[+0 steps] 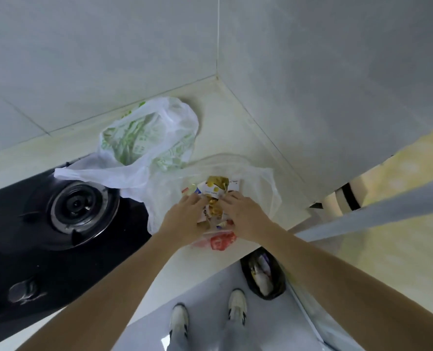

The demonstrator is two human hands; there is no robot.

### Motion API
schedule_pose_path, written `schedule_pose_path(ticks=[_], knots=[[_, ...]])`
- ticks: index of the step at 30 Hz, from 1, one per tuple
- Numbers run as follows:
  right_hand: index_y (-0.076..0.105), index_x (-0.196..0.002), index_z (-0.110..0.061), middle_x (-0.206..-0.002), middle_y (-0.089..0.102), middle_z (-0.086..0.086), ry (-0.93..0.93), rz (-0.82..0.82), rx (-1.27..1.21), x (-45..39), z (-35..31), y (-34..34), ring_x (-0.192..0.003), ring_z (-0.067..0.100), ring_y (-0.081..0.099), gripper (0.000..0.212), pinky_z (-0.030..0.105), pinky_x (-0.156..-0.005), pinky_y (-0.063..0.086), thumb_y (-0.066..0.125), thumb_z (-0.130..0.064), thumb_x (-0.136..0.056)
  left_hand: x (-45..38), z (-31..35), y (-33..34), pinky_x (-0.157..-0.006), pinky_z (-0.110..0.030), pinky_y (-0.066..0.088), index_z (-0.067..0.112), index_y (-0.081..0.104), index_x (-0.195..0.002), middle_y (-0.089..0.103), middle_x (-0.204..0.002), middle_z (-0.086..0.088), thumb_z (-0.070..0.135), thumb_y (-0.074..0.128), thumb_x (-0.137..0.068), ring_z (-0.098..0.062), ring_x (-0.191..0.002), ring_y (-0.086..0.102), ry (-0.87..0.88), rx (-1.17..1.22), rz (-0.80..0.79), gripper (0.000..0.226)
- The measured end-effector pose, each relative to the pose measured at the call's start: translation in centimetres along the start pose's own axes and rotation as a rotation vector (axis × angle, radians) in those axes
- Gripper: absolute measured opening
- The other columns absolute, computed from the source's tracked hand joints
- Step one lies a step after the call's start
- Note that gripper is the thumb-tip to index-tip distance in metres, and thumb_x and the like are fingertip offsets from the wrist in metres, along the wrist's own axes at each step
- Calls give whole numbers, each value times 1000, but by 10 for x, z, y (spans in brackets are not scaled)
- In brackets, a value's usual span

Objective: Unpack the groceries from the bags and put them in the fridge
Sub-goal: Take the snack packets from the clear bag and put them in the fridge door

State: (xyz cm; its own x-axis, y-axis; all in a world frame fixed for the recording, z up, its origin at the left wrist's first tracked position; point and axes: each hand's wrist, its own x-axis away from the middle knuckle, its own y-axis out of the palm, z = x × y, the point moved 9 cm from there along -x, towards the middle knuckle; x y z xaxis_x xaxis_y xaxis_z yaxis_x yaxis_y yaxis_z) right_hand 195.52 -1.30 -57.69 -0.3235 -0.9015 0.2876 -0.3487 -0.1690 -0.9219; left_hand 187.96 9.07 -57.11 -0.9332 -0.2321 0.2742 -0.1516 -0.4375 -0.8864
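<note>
Two plastic bags sit on the pale countertop [230, 138], in the corner where two grey tiled walls meet. We note the white bag with green print [147, 138] lies nearer the back wall, its mouth open toward us and one flap draped over the edge of the black gas hob [58, 249]. The clear bag [258, 181] rests just in front of it, close to the counter's front edge, touching the green-printed bag on its left side.

We find both hands inside the clear bag's opening. The left hand [185, 216] and the right hand [243, 216] close from either side on a gold-and-white packet [214, 196]; the fingers of each are curled against it, nearly meeting in the middle. How firmly they grip we cannot tell. The packet's long axis runs roughly away from us, its crumpled gold end pointing toward the back wall. A red-labelled item [220, 240] lies beneath the wrists at the bag's near side, almost at the counter edge.

Room for movement: the walls bound the counter behind and to the right; the burner [79, 211] lies near on the left. Below the counter edge we see open floor, the person's two white shoes [237, 305], and a black waste bin [263, 274] just beside the right shoe.
</note>
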Motion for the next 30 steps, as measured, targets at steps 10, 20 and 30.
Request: schedule_pose_path(ticks=[10, 20, 30], knots=[[70, -107, -18, -121, 62, 2, -22, 167, 174, -6, 13, -6, -116, 29, 51, 50, 40, -78, 54, 93, -33, -65, -15, -10, 13, -85, -42, 51, 26, 51, -141, 54, -136, -9, 33, 81, -78, -32, -119, 52, -10, -289, 49, 70], [63, -80, -18, -86, 63, -6, -43, 355, -125, -3, 15, -70, -89, 18, 55, 13, 36, -53, 52, 74, -14, -84, -5, -1, -58, -64, -34, 40, 15, 69, -91, 66, -80, 0, 15, 66, -94, -30, -79, 63, 72, -161, 303, 4], [58, -87, -15, -78, 72, 1, 181, 678, -711, 65, 11, -191, -77, 19, 72, 15, 38, -72, 59, 71, -9, -93, 18, 45, -186, -57, -34, 44, 34, 50, -82, 58, -61, 0, 22, 58, -101, -20, -60, 56, 146, 223, 279, 24]])
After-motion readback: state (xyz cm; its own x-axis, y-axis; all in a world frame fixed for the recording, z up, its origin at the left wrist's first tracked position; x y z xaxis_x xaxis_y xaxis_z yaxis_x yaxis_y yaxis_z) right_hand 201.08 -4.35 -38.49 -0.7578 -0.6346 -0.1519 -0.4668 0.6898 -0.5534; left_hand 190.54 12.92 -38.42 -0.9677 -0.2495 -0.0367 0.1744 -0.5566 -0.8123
